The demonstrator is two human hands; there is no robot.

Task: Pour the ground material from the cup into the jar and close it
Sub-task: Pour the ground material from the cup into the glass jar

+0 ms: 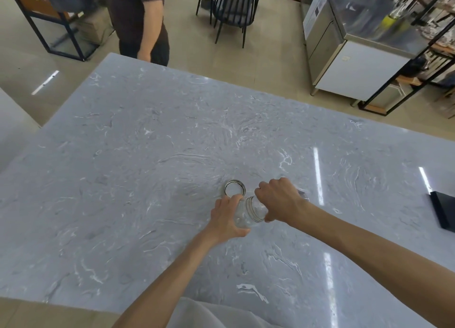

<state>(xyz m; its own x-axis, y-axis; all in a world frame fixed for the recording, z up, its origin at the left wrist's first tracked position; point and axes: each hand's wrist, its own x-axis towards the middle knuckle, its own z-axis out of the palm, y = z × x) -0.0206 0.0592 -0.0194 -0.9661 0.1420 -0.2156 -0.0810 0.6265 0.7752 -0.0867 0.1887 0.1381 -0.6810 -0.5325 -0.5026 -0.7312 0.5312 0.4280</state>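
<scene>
A clear glass jar [248, 214] with a threaded neck rests tilted on the grey marble table [147, 155], its mouth toward the right. My left hand [226, 219] wraps around the jar's body. My right hand [278, 199] is clenched just over the jar's mouth, thumb down, closed on what looks like a small clear cup [300, 192]. The fist hides most of the cup, and only a bit shows beyond the knuckles. The round metal lid [235, 188] lies flat on the table just behind my left hand, apart from the jar.
A flat black object [443, 209] lies at the table's right edge. Another person [140, 20] stands at the far left corner of the table. Black chairs [234, 5] and a steel counter [344, 57] stand on the floor beyond.
</scene>
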